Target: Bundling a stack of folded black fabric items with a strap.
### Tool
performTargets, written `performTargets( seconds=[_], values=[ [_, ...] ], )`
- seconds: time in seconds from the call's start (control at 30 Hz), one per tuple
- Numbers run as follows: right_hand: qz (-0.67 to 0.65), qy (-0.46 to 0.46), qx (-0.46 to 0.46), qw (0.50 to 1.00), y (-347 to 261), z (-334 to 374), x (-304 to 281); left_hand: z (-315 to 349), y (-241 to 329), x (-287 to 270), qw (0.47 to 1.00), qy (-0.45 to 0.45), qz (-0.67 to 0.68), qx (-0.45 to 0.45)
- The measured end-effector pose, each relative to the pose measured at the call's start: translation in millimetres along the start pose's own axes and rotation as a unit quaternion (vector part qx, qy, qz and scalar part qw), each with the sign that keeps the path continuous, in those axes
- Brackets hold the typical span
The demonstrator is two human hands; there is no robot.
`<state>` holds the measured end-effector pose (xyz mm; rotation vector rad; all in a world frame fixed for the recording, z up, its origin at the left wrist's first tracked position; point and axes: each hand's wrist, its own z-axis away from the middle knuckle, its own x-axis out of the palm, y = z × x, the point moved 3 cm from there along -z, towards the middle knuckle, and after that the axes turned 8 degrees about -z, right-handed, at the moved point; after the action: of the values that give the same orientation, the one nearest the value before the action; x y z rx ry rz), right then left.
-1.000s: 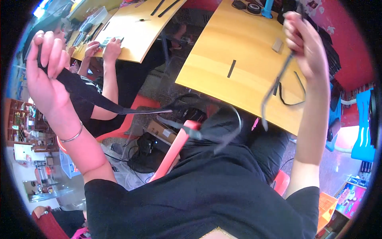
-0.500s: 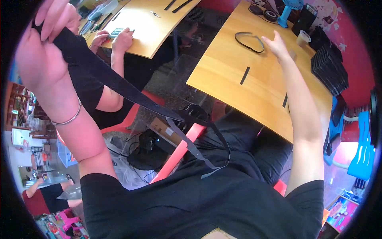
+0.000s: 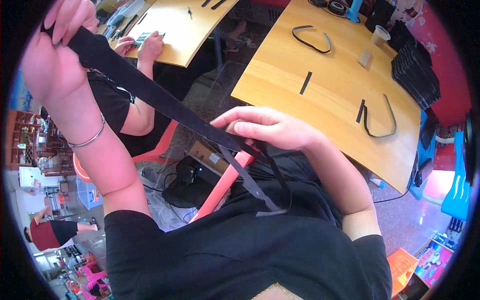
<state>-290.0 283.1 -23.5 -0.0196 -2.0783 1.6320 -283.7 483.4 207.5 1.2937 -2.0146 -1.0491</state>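
A long black fabric strap (image 3: 145, 92) runs down from my raised left hand (image 3: 57, 65) at the upper left. The fingers of that hand are closed around its upper end. My right hand (image 3: 280, 127) is at the lower part of the strap, in front of my body. Its thumb and fingers come together at the strap's edge, and some fingertips are hidden there. Below it, narrow dark strips (image 3: 250, 185) dangle in a loose loop over my black shirt.
On the wooden table (image 3: 280, 65) lie a curved strip (image 3: 312, 47), a short black strip (image 3: 306, 83), another looped strip (image 3: 380, 132) and a small tan block (image 3: 365, 58). A cup (image 3: 381, 36) and stacked black pieces (image 3: 415, 75) line its right side. A co-worker's hands (image 3: 149, 47) work at the left table.
My right hand has come back from above the table to the strap, uncovering the looped strip and the block. My left hand stays raised with the strap.
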Motion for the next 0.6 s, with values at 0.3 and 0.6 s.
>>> performTargets(
  seconds=[0.3, 0.6],
  values=[
    [0.098, 0.156, 0.011, 0.983, -54.6, 9.8, -41.8, 17.2, 0.7, -21.4, 0.998, 0.05, 0.018, 0.037],
    [0.209, 0.21, -0.001, 0.955, -121.2, 18.0, -68.9, 27.5, -55.7, 1.3, 0.847, 0.002, -0.532, -0.006]
  ],
)
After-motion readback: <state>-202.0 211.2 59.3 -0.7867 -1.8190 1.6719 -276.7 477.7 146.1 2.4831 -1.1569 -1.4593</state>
